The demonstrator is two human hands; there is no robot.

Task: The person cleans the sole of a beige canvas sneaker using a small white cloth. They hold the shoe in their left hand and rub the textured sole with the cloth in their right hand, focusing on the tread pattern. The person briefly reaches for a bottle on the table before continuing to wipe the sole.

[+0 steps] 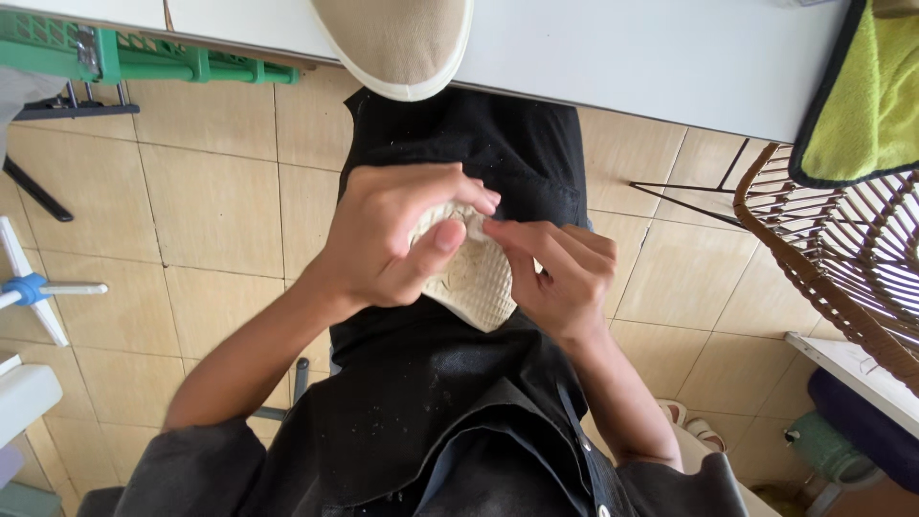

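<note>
Over the lap, the left hand (388,239) gripped a cream shoe (474,278) sole-up while the right hand (560,273) pinched something small at its edge, the work seemingly midway, a second shoe (397,43) resting untouched on the white table (651,57)

Bright, even daylight; slight motion blur

Shoe (471,278) half hidden behind hands
</note>
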